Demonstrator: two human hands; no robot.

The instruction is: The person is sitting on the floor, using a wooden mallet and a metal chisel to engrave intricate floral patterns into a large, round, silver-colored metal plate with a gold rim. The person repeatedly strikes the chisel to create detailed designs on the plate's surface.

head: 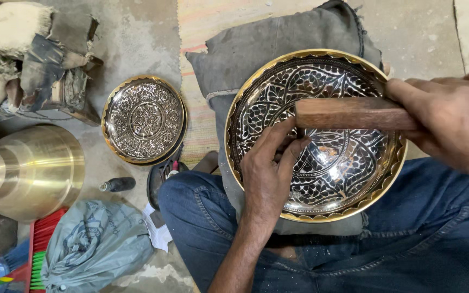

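I see my right hand closed around a wooden handle, which lies across the large engraved plate resting on a grey cushion in my lap. My left hand sits inside the plate, fingers pinched narrowly near the handle's end; whatever they pinch is hidden. My right wrist is cut off at the frame edge. A smaller engraved plate lies on the floor.
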